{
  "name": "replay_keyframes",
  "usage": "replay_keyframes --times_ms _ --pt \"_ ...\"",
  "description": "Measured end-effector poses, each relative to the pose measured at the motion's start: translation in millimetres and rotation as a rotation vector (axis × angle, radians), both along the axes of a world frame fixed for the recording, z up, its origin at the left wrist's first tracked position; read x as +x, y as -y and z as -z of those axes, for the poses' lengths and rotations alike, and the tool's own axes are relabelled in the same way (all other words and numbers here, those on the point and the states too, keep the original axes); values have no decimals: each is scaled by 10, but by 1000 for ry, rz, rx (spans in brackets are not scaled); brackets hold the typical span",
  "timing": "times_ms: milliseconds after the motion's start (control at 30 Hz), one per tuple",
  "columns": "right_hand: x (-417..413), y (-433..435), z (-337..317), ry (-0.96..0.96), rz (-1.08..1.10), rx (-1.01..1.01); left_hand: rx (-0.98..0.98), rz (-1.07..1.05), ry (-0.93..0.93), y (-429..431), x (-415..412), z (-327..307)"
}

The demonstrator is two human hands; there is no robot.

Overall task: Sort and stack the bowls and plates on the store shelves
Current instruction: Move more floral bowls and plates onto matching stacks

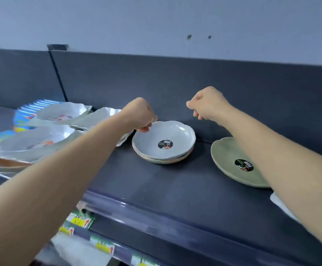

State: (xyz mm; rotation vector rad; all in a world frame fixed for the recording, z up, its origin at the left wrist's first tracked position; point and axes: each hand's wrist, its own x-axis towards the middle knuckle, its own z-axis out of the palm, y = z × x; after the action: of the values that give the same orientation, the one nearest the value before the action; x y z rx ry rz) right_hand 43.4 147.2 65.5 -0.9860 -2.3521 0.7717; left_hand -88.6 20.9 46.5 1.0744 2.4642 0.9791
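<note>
Soft, even overhead light, mild motion blur, wide-angle bending at edges.

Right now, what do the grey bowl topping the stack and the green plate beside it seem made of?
The grey bowl: likely glazed ceramic or melamine; glossy, with bright white glints inside its wavy rim. The green plate: probably the same ware, but satin, showing only soft sheen. The frame cannot settle ceramic versus plastic.

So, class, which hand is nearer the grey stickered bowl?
Left. The left hand holds the grey bowl by its left rim; the right hand hangs apart, above its right.
</note>
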Motion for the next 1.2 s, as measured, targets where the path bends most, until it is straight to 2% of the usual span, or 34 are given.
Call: replay_keyframes --times_ms 300,500,800,1200 --pt "-1359 916 146 120 -315 -36 -21 -415 -66 1517 -1234 3" --pt "-1952 1358 234 185 -421 -22 -180 -666 -292 2255 -1702 184" --pt "-2322 1507 321 221 -417 -59 -339 -660 -261 2469 -1937 333" --pt "-2773 1491 347 201 -373 -116 -130 -714 -9 2493 -2155 327"
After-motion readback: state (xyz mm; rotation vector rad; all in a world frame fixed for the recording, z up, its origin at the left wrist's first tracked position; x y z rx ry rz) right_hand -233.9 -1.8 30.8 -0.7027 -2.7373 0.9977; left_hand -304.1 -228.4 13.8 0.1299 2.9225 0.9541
